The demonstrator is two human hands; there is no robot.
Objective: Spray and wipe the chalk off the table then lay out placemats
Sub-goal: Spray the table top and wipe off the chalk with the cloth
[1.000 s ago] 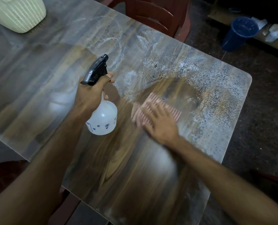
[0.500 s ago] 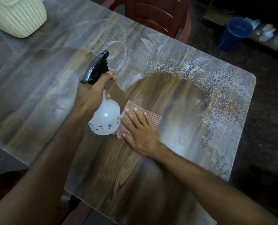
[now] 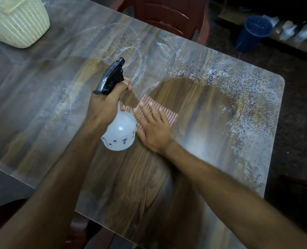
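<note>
Chalk (image 3: 221, 76) was the thing to shift, and by my reading the wiping was mid-way, with no placemats in sight. Nearest the person, the desk (image 3: 134, 191) showed clean, dark wood grain along its near edge. Just beyond that, the right hand (image 3: 153, 130) lay flat on a red-and-white checked cloth (image 3: 169, 112), its fingers (image 3: 145, 112) straight and slightly spread, pressing down; both were blurred. Touching or just beside it, the left hand (image 3: 104, 106) gripped the neck of a spray bottle (image 3: 119, 133), fingers curled round below the black trigger head, the bottle lifted off the desk. To do the step well, I judged the cloth should keep flat, firm pressure and work outward in overlapping arcs into the wet speckled band, which would smear if passed over lightly. Farther out, that chalk ran as a pale, droplet-pocked arc round the wiped patch toward the far right corner, with drier white swirls toward the far edge. A hazy film covered the left side.
</note>
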